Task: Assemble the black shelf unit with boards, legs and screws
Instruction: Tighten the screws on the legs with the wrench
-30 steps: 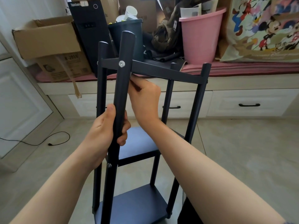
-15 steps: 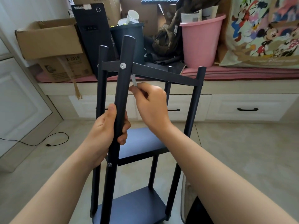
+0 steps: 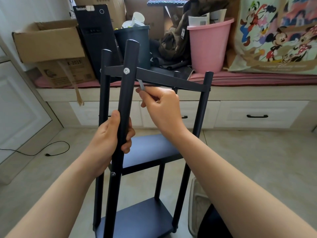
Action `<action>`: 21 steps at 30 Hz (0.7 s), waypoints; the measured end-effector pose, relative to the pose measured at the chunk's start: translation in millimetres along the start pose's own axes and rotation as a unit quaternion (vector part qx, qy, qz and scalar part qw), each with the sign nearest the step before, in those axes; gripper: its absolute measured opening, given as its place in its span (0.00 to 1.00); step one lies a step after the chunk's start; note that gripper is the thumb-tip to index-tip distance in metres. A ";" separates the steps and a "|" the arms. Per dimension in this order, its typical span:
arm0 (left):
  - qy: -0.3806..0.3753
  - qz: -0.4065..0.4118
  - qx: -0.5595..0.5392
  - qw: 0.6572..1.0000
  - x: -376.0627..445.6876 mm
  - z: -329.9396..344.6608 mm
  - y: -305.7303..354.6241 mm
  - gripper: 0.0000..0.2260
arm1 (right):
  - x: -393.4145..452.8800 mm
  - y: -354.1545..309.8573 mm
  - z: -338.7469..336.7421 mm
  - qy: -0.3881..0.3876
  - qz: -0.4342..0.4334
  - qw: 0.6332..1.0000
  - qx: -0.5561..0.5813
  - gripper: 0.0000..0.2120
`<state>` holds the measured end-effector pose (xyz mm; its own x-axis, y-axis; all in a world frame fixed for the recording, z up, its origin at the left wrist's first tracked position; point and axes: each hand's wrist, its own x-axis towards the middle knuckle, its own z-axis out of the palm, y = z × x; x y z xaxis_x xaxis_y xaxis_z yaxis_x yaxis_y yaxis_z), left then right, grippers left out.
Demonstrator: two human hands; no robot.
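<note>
The shelf [image 3: 145, 148] stands upright on the floor, near centre. The left hand [image 3: 109, 140] grips the near leg [image 3: 126, 103], probably to steady the frame. The right hand [image 3: 161, 107] pinches a small metal key [image 3: 142, 85] just under the top board [image 3: 154, 77], beside the screw [image 3: 126, 71]. Far behind: a pink bin [image 3: 207, 45], a box [image 3: 48, 42]. The near leg partly hides the key's tip.

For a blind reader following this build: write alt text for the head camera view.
A person's left hand grips the nearest leg of a black shelf unit, while the right hand pinches a small metal tool just under the top board. A cluttered window bench stands behind.
</note>
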<state>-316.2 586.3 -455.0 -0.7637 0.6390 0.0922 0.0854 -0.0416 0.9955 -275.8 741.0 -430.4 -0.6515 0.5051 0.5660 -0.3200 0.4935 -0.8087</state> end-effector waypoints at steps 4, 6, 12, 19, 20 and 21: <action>-0.005 0.003 0.005 1.000 -0.1 1.1 0.4 0.27 | 1.4 1.7 1.0 0.015 -0.002 1.000 0.004 0.07; -0.006 0.006 0.007 1.000 -0.3 2.0 0.3 0.27 | 0.9 1.1 2.7 0.023 -0.005 1.000 0.004 0.07; -0.009 0.003 0.010 1.000 -0.3 6.0 -0.1 0.27 | 1.0 1.2 11.1 0.049 -0.010 0.999 0.016 0.09; -0.014 0.009 0.012 1.000 -1.2 7.7 -1.8 0.27 | 2.4 7.1 26.7 0.102 -0.007 0.993 0.055 0.09; -0.016 0.008 0.011 1.000 -1.4 8.0 -2.4 0.26 | 3.4 7.7 28.2 0.110 -0.007 0.992 0.057 0.09; -0.018 0.007 0.009 1.000 -2.0 7.8 -2.9 0.26 | 4.5 8.4 29.8 0.114 -0.008 0.992 0.059 0.09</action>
<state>-309.9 591.2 -458.3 -0.7394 0.6650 0.1049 0.1082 -0.0364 0.9935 -301.9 726.3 -439.4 -0.4775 0.6516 0.5894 -0.4153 0.4237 -0.8050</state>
